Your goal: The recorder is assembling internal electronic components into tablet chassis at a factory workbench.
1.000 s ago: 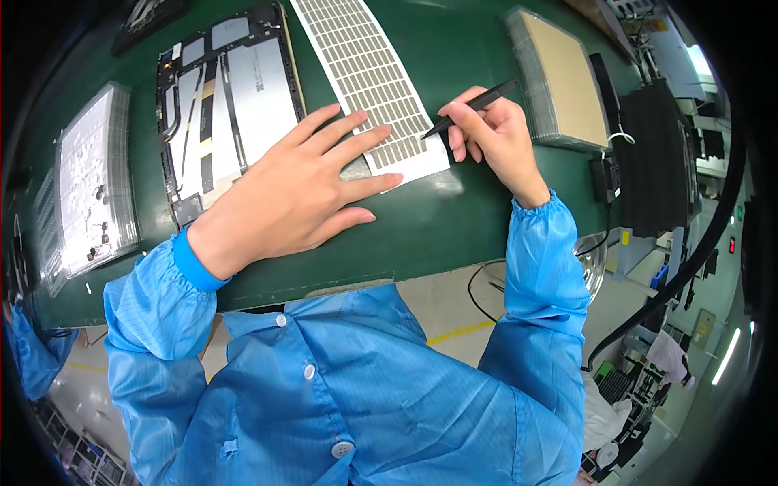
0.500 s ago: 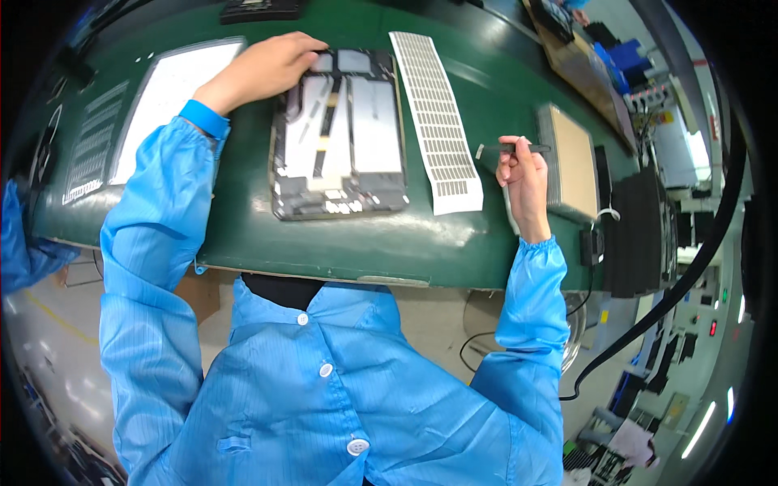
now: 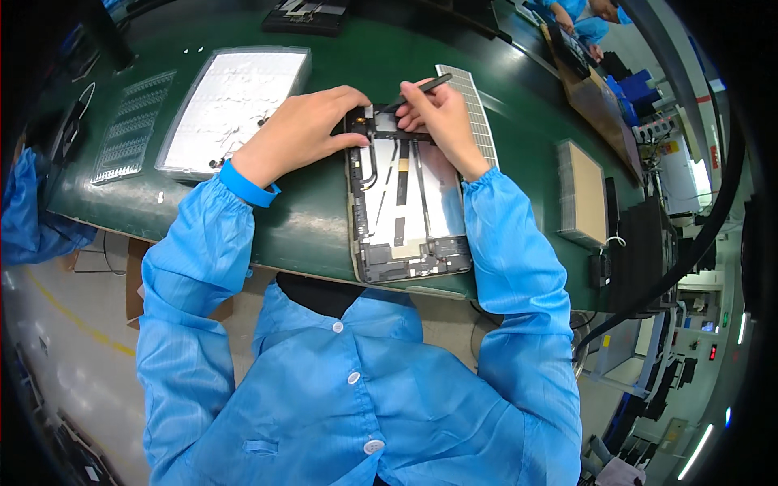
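right hand (image 3: 442, 121) pinched on thin black tweezers (image 3: 417, 89), tip at 9 o'clock over open silver tablet chassis (image 3: 405, 202) running 12-to-6; left hand (image 3: 304, 134) flat, fingers spread, at top-left corner.

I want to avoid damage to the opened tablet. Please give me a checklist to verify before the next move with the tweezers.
1. Left hand steadies the opened tablet at its top edge: ok.
2. Right hand grips the black tweezers: ok.
3. Tweezer tip placed on the correct part: cannot tell, fingers hide it.
4. Tablet lies flat on the green table: ok.
5. Tablet fully on the table: not ok, its near end reaches the edge.
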A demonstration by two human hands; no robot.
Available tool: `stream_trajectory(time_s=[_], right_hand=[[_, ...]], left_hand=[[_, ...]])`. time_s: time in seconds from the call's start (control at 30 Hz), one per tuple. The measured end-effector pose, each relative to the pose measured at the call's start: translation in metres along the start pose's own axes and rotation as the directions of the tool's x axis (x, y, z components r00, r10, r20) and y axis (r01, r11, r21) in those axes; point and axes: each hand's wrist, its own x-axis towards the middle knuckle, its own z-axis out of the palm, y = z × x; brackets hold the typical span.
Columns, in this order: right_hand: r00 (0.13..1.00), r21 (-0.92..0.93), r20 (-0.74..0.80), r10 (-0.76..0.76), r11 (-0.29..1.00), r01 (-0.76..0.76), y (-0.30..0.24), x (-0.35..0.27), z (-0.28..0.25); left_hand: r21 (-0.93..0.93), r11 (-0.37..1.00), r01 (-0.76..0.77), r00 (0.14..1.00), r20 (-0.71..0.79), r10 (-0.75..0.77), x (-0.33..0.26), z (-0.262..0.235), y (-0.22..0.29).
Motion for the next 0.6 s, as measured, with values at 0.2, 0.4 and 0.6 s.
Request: stream_trajectory(time_s=[0.2,0.4,0.6], right_hand=[[0.998,-0.029,0.003,0.065,0.997,-0.065,0.001,-0.001,0.000],[0.997,-0.018,-0.018,0.072,0.997,-0.072,0.000,-0.004,0.001],[0.925,-0.248,-0.089,-0.370,0.907,0.340,-0.034,-0.024,-0.007]], left_hand=[[-0.068,0.998,-0.011,1.000,0.013,0.012,-0.001,-0.002,-0.001],[0.023,0.994,-0.104,0.994,0.041,0.104,-0.002,0.000,0.005],[0.204,0.954,-0.221,0.974,-0.012,0.228,0.002,0.008,0.001]])
